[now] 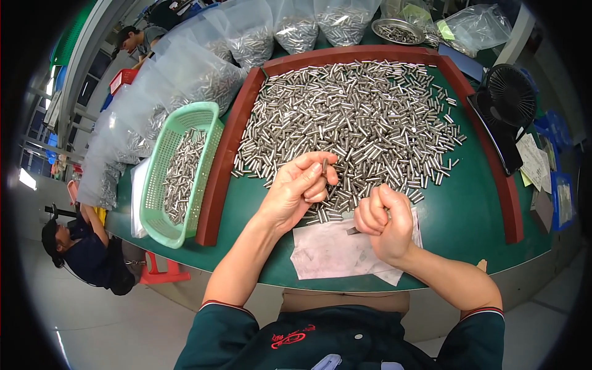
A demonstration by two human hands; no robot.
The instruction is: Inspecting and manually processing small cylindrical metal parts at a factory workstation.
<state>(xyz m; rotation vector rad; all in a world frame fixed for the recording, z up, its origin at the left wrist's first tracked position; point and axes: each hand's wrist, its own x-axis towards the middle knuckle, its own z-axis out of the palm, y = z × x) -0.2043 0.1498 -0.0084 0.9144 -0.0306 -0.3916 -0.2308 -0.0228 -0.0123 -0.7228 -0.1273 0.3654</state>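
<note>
Between the thumb and fingertips of my left hand point(302, 182) is a small metal pin point(325, 165), held upright above the near edge of a heap. My right hand point(387, 223) is curled into a fist over a stained pale cloth point(327, 251). A dark pin end point(353, 231) shows at the fist's lower edge; whether the fist grips it or it lies on the cloth, I cannot tell. Beyond both hands spreads the wide heap of loose metal pins point(345, 117), on a green tabletop point(475, 203).
A dark red frame point(226, 166) borders the heap on three sides. At left stands a green basket point(151, 197) partly filled with pins. Plastic bags point(246, 40) of pins line the back and left. A black fan point(509, 92) and phone point(507, 148) sit right. A seated person point(86, 253) is at far left.
</note>
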